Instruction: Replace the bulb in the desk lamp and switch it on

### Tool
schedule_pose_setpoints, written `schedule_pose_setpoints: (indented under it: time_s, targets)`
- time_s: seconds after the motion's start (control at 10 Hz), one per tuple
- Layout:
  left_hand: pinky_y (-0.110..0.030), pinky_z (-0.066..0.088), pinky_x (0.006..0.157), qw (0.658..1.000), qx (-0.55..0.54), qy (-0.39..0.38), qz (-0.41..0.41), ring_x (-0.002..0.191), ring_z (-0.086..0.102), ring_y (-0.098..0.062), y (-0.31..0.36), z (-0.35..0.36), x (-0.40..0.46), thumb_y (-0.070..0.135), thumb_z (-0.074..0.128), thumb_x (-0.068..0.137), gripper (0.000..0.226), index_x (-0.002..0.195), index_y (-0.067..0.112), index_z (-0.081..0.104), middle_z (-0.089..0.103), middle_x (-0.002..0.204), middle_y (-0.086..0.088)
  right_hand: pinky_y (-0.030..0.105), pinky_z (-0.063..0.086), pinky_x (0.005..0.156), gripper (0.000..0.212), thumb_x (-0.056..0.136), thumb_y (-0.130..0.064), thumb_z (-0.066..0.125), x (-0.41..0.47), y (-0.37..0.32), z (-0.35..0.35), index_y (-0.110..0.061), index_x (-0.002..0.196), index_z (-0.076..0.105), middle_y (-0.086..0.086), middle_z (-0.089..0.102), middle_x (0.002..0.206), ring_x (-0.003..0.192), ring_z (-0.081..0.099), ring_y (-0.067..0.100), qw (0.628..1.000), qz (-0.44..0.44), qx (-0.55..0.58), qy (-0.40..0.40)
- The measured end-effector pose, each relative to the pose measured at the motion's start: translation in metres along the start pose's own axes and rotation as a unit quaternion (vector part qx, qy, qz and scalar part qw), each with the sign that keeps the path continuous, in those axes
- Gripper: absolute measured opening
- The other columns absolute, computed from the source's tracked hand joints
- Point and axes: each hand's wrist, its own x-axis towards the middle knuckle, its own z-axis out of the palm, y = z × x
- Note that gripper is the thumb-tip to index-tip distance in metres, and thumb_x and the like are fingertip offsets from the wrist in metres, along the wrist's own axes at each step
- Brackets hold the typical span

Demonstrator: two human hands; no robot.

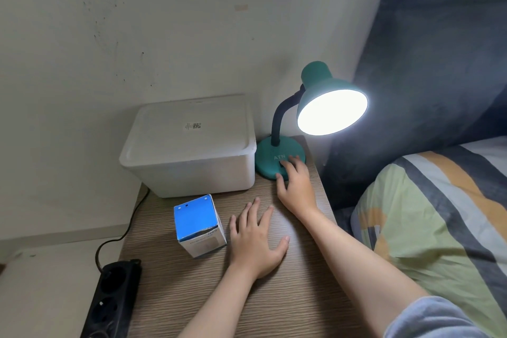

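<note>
A teal desk lamp [315, 79] stands at the back right of the wooden bedside table [274, 310]. Its shade glows bright white, so the bulb inside is lit but lost in the glare. My right hand [295, 186] lies on the lamp's round base [267, 158], fingertips over the switch area, holding nothing. My left hand [253, 239] rests flat on the tabletop with fingers spread, just right of a blue and white bulb box [197, 225] that stands closed.
A white lidded plastic box [189, 145] sits behind the bulb box, touching the lamp base. A black power strip [109, 299] with a cable lies off the table's left edge. A bed with a striped pillow [439, 228] borders the right side.
</note>
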Motion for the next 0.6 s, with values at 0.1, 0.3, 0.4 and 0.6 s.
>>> schedule_pose_setpoints:
  time_s: [0.1, 0.3, 0.4, 0.6]
  targets:
    - [-0.049, 0.005, 0.115, 1.000, -0.004, 0.003, 0.000, 0.144, 0.008, -0.019, 0.0004, -0.0006, 0.0001, 0.068, 0.034, 0.075, 0.076, 0.142, 0.035, 0.022, 0.007, 0.158, 0.003, 0.024, 0.022, 0.105, 0.039, 0.088, -0.019, 0.056, -0.0004, -0.0014, -0.0009, -0.009, 0.126, 0.054, 0.015, 0.046, 0.137, 0.134, 0.034, 0.028, 1.000, 0.007, -0.004, -0.005]
    - [-0.050, 0.003, 0.115, 1.000, -0.023, -0.002, 0.017, 0.144, 0.006, -0.018, -0.0013, -0.0018, -0.0009, 0.068, 0.036, 0.077, 0.072, 0.140, 0.037, 0.022, 0.008, 0.157, 0.004, 0.037, 0.033, 0.106, 0.043, 0.090, -0.024, 0.053, 0.0022, -0.0022, -0.0016, -0.012, 0.130, 0.049, 0.014, 0.039, 0.141, 0.135, 0.030, 0.028, 0.999, 0.015, -0.026, -0.031]
    - [-0.049, 0.003, 0.115, 1.000, -0.026, 0.001, 0.017, 0.143, 0.006, -0.017, -0.0014, -0.0020, -0.0011, 0.067, 0.037, 0.078, 0.070, 0.139, 0.036, 0.023, 0.009, 0.156, 0.005, 0.040, 0.038, 0.102, 0.043, 0.090, -0.025, 0.052, 0.0015, -0.0011, -0.0003, -0.014, 0.131, 0.047, 0.012, 0.036, 0.142, 0.134, 0.029, 0.027, 0.999, 0.018, -0.038, -0.031]
    - [-0.051, 0.004, 0.116, 0.999, -0.030, -0.003, 0.023, 0.143, 0.006, -0.019, 0.0007, -0.0044, -0.0023, 0.067, 0.037, 0.078, 0.071, 0.140, 0.036, 0.022, 0.008, 0.157, 0.004, 0.035, 0.028, 0.110, 0.046, 0.092, -0.025, 0.050, -0.0009, -0.0025, -0.0024, -0.016, 0.137, 0.042, 0.008, 0.035, 0.146, 0.141, 0.023, 0.023, 1.000, 0.020, -0.010, -0.019]
